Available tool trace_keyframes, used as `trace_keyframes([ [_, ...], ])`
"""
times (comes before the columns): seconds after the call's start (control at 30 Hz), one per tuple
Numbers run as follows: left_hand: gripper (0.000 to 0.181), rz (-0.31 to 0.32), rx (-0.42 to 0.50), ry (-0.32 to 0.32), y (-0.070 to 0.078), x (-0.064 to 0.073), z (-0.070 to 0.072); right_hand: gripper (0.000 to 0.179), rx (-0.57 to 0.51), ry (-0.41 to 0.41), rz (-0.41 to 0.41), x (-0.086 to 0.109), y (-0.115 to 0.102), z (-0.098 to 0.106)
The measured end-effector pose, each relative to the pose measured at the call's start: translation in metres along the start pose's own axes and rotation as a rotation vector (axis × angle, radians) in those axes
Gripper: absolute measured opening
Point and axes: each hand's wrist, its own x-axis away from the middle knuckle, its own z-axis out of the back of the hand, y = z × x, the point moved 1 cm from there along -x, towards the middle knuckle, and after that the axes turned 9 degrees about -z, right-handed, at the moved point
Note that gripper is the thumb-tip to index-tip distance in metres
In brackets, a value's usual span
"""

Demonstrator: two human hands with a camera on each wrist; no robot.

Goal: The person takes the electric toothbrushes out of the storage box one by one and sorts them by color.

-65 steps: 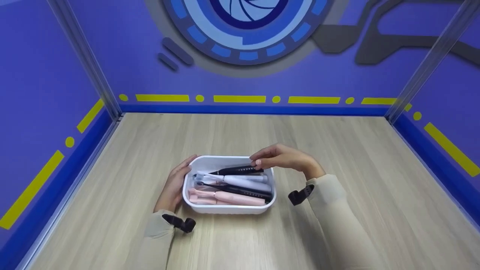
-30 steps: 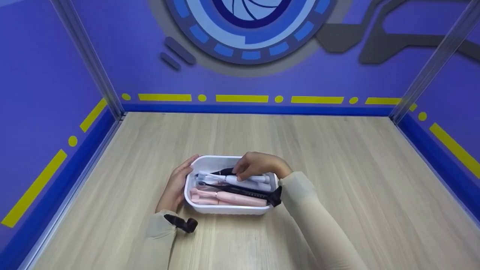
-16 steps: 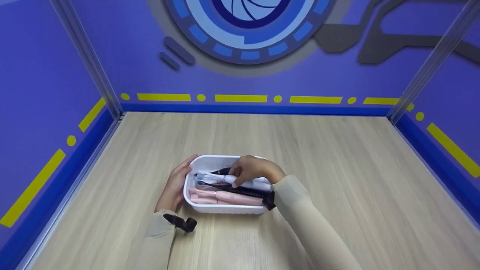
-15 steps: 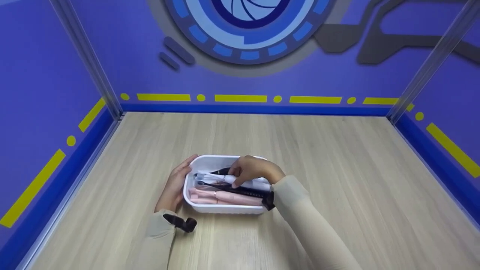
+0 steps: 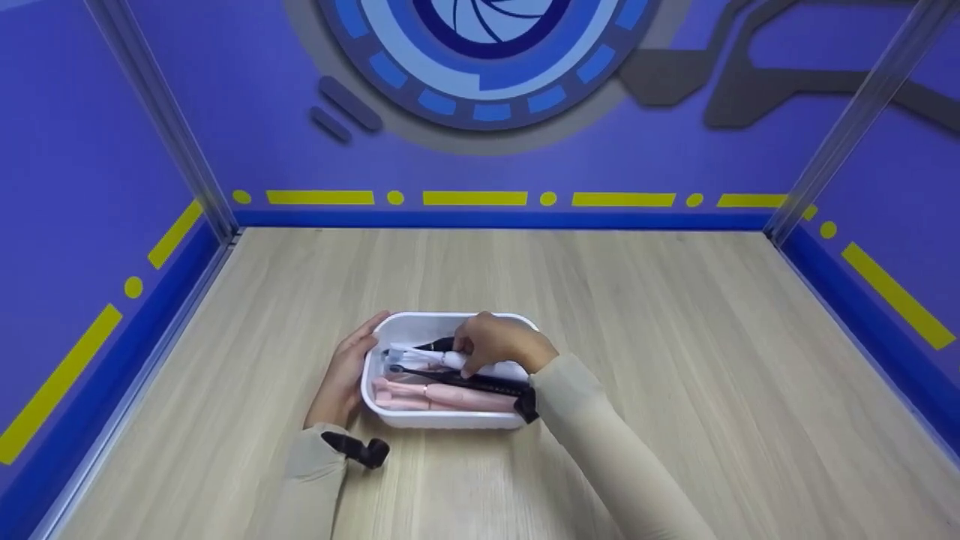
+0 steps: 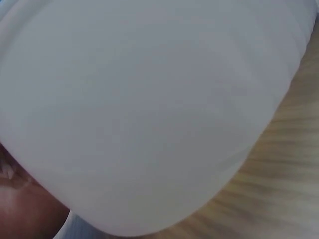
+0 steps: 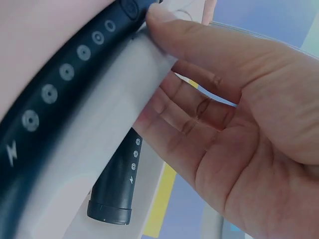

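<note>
A white plastic bin (image 5: 442, 421) stands on the table, with several electric toothbrushes lying lengthwise in it. My left hand (image 5: 345, 373) holds the bin's left end, thumb by the rim; the bin's outer wall (image 6: 139, 114) fills most of the left wrist view. Inside the bin my right hand (image 5: 499, 343) pinches a white electric toothbrush (image 7: 112, 107) by its handle, thumb on the near side. A black toothbrush (image 7: 65, 74) lies right alongside the thumb. Another black toothbrush (image 7: 112, 194) lies beyond the fingers. Nearest the front is a pink toothbrush (image 5: 469, 397).
The wooden table (image 5: 645, 300) extends around the bin on all sides. Blue-purple printed panels (image 5: 487, 172) enclose it at the back, left and right, with metal posts (image 5: 832, 135) at the corners. A black wrist camera (image 5: 527, 405) overlaps the bin's front right corner.
My right hand has come from above the bin's far right rim down and left into it, and its thumb and fingers have closed on the white toothbrush. The left hand keeps its place.
</note>
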Motion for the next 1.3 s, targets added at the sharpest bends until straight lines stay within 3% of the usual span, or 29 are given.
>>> trace_keyframes([
  [0.53,0.05,-0.003,0.009,-0.016,-0.001,-0.001,0.0,0.023,-0.126,-0.016,0.104,-0.005,0.011,0.001],
  [0.77,0.049,0.004,0.014,-0.008,-0.001,-0.001,0.0,0.023,-0.233,-0.014,0.169,-0.005,0.018,0.002],
  [1.17,0.048,0.016,0.004,0.027,0.001,0.0,0.001,0.03,-0.328,-0.033,0.186,0.001,0.026,0.006],
  [1.3,0.048,0.013,0.014,0.013,0.0,-0.001,-0.001,0.031,-0.337,-0.015,0.204,0.004,0.031,0.006],
])
